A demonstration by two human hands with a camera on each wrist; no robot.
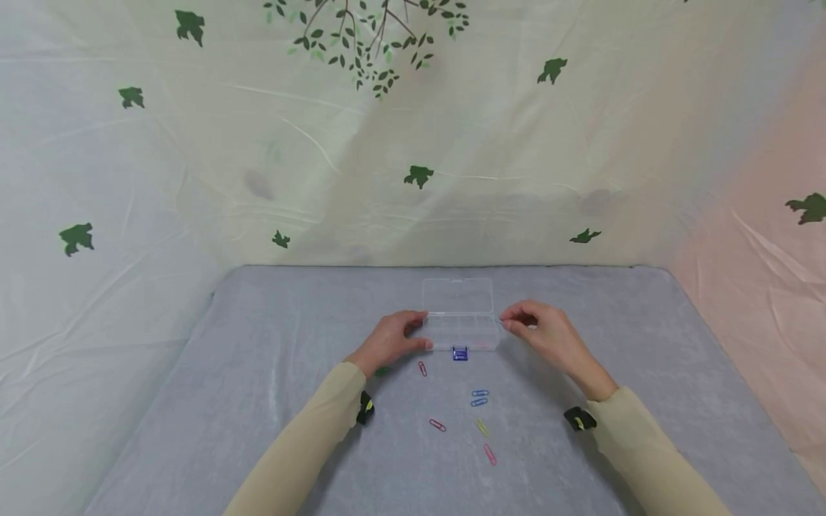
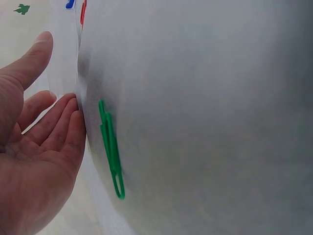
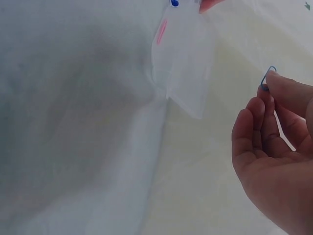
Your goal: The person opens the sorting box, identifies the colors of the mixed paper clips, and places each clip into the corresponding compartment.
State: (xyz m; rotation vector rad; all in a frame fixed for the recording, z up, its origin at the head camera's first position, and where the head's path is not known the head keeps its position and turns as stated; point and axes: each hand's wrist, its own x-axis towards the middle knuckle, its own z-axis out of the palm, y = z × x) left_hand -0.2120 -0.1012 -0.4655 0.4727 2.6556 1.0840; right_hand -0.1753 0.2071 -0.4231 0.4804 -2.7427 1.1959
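Observation:
A clear plastic box lies on the grey cloth with its lid folded back and its blue latch facing the person. My left hand holds the box's left end, thumb at the front corner and fingers at the back. Just off the box's right end, my right hand pinches a blue paper clip between thumb and index finger. A pink paper clip shows through the box's wall. Beneath the left wrist lies a green paper clip.
In front of the box are loose paper clips: a red one, two blue ones, of which one lies farther back, another red one, a yellow one and a pink one. A leaf-and-bird-patterned curtain hangs behind the table.

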